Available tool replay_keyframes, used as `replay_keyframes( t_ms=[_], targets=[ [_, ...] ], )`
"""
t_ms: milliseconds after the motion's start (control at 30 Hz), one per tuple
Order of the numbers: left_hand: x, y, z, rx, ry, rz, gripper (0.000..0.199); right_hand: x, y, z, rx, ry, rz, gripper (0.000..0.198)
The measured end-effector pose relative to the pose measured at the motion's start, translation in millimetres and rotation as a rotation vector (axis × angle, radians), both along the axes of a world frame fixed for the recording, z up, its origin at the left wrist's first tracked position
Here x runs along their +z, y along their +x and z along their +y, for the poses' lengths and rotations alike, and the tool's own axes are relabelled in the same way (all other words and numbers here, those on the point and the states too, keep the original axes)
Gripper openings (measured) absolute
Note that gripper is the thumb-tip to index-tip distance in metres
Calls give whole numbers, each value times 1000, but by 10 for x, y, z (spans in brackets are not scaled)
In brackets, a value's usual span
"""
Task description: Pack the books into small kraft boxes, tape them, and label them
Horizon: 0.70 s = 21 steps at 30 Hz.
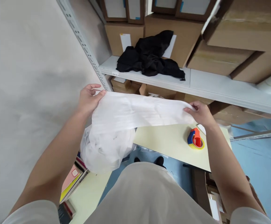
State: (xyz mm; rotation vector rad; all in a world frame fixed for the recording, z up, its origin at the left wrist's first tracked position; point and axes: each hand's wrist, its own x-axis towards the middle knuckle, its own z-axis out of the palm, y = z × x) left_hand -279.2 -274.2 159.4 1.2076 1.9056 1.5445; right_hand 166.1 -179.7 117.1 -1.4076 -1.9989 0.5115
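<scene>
A long strip of folded white cloth (145,110) is stretched sideways in front of me, over the pale table. My left hand (90,98) pinches its upper left corner with the thumb on top. At the far right end, my right hand (199,113) grips the edge between thumb and fingers. Below the left part of the strip, a loose, sheer white bundle (107,152) bulges out; whether it is the same piece of cloth, I cannot tell. A tape dispenser (195,139) in red, blue and yellow lies on the table near my right forearm.
Ahead, a metal shelf (210,85) carries a crumpled black cloth (149,56) and cardboard boxes (233,59). The pale table (163,140) lies under the cloth. Books or folders (71,180) stand at lower left, beside a grey wall (32,77). An open carton (215,193) is at lower right.
</scene>
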Motion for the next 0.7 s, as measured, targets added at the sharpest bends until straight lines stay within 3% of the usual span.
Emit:
replay_keyframes(
  t_ms=[100,200,333,433,533,600,700],
  targets=[
    [-52,316,187,21,-122,-154,36,-263,392,-34,-25,48,-40,26],
    [-234,605,353,8,-220,-259,36,-575,708,-163,4,145,-120,20],
    [-647,907,563,-241,-218,-232,49,-1064,999,-392,12,122,-322,16],
    [-994,1043,700,-373,-360,-49,65,-1448,1145,-529,8,15,-468,25],
    [-1359,1134,806,-372,-505,306,70,-1791,1239,-621,32,-107,-571,35],
    [-1614,1192,844,-409,-552,516,70,-1976,1273,-661,33,-162,-612,43],
    [-1981,1269,854,-486,-559,675,74,-2188,1279,-690,62,-248,-652,49]
  ],
)
